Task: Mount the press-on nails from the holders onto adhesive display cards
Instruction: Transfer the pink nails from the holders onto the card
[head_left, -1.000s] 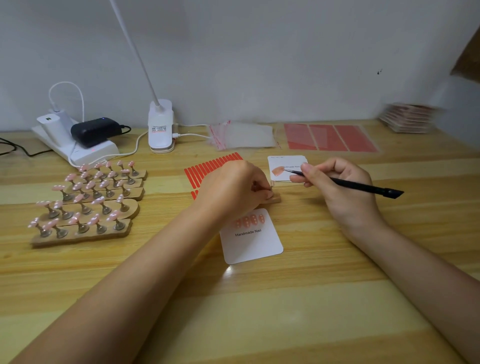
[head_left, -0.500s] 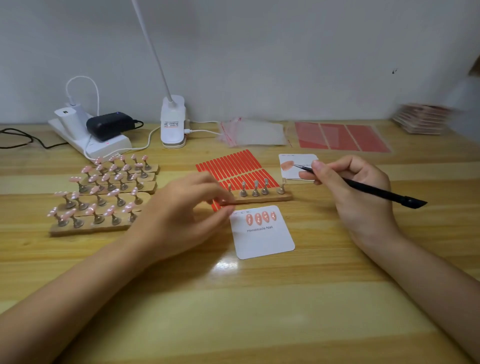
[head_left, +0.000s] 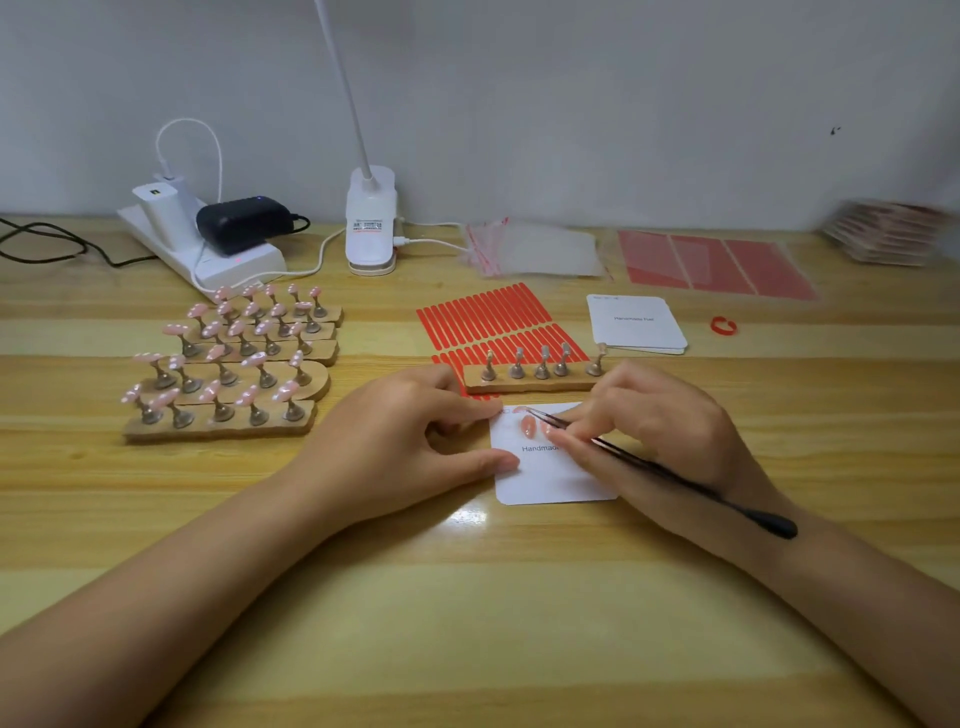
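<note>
The right hand (head_left: 660, 436) lies over the right side of the white card (head_left: 540, 478), so the printed word stops at "Handmad". Only 1 pink nail (head_left: 527, 426) on the card shows well; a 2nd peeks out by the fingers, and any more are hidden. The tip of the black tweezers (head_left: 670, 473) is too thin to tell if it holds anything. The lamp's (head_left: 370, 218) neck runs off the top edge. The black cord (head_left: 57, 244) runs off the left edge. The stack (head_left: 888, 234) at the far right is blurry and cut by the edge. The small print on the far card pile (head_left: 636, 322) is too tiny to read. Both arms leave the bottom edge.
</note>
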